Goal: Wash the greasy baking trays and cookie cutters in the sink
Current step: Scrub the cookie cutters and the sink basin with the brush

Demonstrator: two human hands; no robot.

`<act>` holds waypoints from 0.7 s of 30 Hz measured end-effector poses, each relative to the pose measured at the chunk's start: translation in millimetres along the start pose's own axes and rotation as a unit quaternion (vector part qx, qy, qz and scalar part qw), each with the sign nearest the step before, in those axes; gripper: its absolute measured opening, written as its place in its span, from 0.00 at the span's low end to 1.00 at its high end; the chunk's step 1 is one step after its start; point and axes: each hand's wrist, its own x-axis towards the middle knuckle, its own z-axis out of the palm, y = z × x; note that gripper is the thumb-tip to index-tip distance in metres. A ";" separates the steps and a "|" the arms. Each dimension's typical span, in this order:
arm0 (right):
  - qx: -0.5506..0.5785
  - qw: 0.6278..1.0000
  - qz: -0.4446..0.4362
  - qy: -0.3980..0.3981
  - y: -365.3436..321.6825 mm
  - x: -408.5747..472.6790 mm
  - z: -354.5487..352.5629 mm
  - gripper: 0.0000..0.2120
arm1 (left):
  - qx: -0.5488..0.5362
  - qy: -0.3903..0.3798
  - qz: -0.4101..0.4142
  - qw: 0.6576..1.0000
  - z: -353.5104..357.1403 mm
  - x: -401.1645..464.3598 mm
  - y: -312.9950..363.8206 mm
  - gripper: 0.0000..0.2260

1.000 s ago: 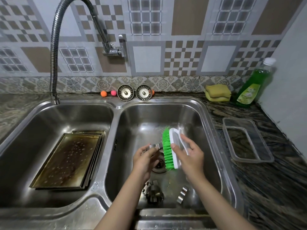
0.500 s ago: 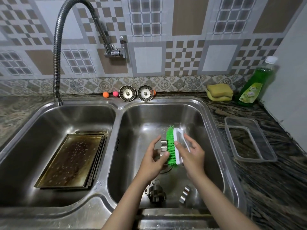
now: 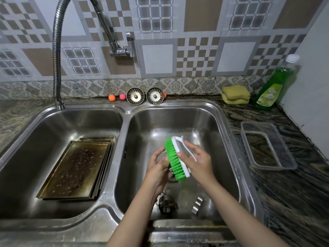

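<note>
Right hand: your right hand (image 3: 196, 160) grips the white-backed scrub brush with green bristles (image 3: 175, 159), fingers curled round its white handle, bristles facing left.
Left hand: your left hand (image 3: 157, 169) is curled round a small metal cookie cutter (image 3: 164, 154), mostly hidden, pressed against the bristles.
Position: both hands are over the right basin of the stainless double sink (image 3: 229, 139), above the drain.
Loose cutters: a round fluted metal cutter (image 3: 167, 205) and a small wavy metal cutter (image 3: 197, 205) lie on the right basin floor, near each other, apart.
Trays: stacked greasy brown rectangular baking trays (image 3: 76, 169) lie flat in the left basin.
Counter: clear plastic rectangular container (image 3: 268, 146) right of sink; green dish soap bottle (image 3: 273, 86) and yellow sponges (image 3: 235, 97) at the back.
</note>
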 end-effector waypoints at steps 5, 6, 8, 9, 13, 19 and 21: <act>-0.095 0.995 -0.002 0.026 11.1 21.5 0.2 0.24 | 0.047 0.005 -0.039 0.998 -9.8 -0.9 -5.2 0.19; -0.105 0.994 0.001 0.034 10.8 24.3 -0.9 0.25 | 0.057 0.002 -0.044 0.997 -10.2 -2.6 -6.1 0.20; -0.102 0.993 0.006 0.053 8.3 26.8 -3.7 0.25 | 0.070 0.005 -0.040 0.997 -11.1 -2.7 -6.1 0.20; -0.080 0.995 0.010 0.058 6.4 25.4 -5.2 0.24 | 0.074 0.012 -0.034 0.997 -12.1 -1.0 -4.9 0.19; 0.000 1.000 0.021 -0.012 2.3 0.8 -2.5 0.22 | 0.048 0.041 -0.034 0.997 -14.7 8.0 3.4 0.19; -0.097 0.994 -0.033 0.039 6.2 10.0 3.0 0.24 | 0.098 -0.038 -0.048 0.993 -12.6 -4.2 2.3 0.20; -0.105 0.992 -0.042 0.056 2.0 16.4 7.2 0.24 | 0.107 -0.045 -0.043 0.992 -17.9 -6.3 6.0 0.20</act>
